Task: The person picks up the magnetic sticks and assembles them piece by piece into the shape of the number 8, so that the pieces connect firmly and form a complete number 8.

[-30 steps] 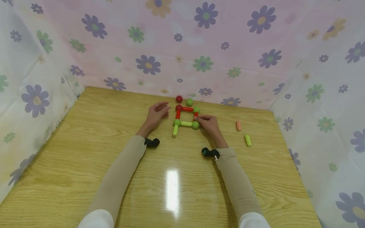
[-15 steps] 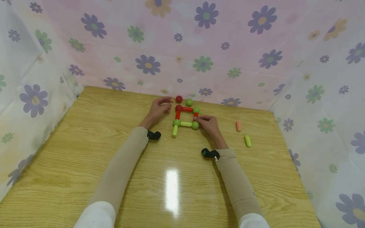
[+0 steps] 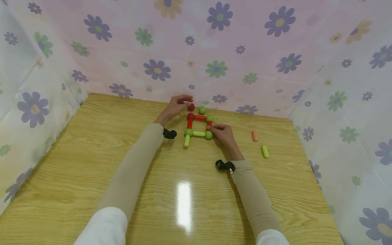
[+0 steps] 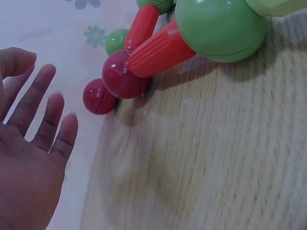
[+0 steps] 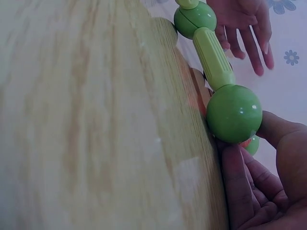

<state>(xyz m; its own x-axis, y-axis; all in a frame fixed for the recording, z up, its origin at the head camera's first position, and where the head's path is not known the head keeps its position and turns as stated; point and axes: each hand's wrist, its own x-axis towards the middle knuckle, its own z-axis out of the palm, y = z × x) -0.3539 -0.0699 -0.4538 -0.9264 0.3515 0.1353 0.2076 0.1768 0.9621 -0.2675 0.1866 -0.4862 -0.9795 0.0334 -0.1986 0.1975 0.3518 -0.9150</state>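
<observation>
A square of balls and rods lies on the table, with red rods (image 3: 190,124) on several sides and a yellow-green rod (image 3: 199,134) nearest me. Another yellow-green rod (image 3: 186,141) sticks out from its near left green ball (image 4: 218,28). My right hand (image 3: 224,134) pinches the red rod (image 3: 209,123) on the right side, beside the near right green ball (image 5: 234,114). My left hand (image 3: 179,106) reaches to a loose red ball (image 3: 191,108) behind the square. In the left wrist view its fingers (image 4: 48,115) are spread, apart from that ball.
A loose green ball (image 3: 202,110) sits by the red one, close to the flowered cloth (image 3: 156,69) at the table's back edge. Right of my right hand lie an orange rod (image 3: 255,135) and a yellow-green rod (image 3: 265,151).
My left hand has moved away from me and to the right, from beside the square to the loose red ball. My right hand keeps its grip on the red rod.
</observation>
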